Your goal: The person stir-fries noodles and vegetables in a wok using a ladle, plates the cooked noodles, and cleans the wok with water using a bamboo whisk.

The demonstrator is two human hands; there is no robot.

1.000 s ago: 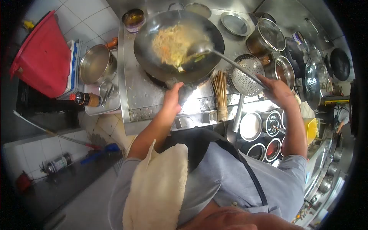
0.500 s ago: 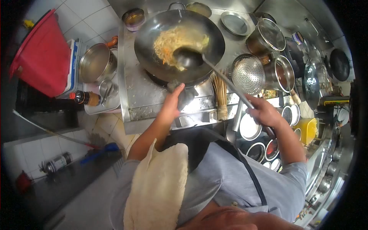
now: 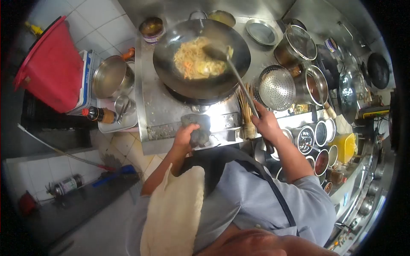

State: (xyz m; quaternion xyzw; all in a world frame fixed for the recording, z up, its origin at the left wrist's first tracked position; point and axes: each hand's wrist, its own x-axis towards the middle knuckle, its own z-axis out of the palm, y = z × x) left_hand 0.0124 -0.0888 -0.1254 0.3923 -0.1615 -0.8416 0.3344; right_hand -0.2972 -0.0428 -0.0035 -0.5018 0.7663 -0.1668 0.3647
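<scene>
**A:** ok, how far along is this one looking? and what are the hands up to?

**B:** midway-ish, I'm guessing. The heap of pale shredded food with orange strips (image 3: 196, 63) is sitting in the big round dark metal wok (image 3: 166, 55), over the burner on the flat stainless-steel stove (image 3: 156, 102). It's looking fairly well mixed already.

**A:** so what's left?

**B:** the stirring isn't looking wrapped up to me, since the food and the head of the long-handled metal ladle (image 3: 237, 74) are both sitting inside the wok. That head is hanging over the right part of the heap. It's blurring, so I can't tell if it's touching, or if the food is cooked through.

**A:** and the hands?

**B:** right hand (image 3: 267, 122) is wrapping tight around the ladle's handle, just by the tan bamboo-strip brush (image 3: 246, 121). Left hand (image 3: 184, 135) is clutching a crumpled dark-grey cloth (image 3: 199, 130) at the stove's front edge, apart from the wok. The round perforated steel strainer (image 3: 276, 88) is lying to the right, nobody's holding it.
</scene>
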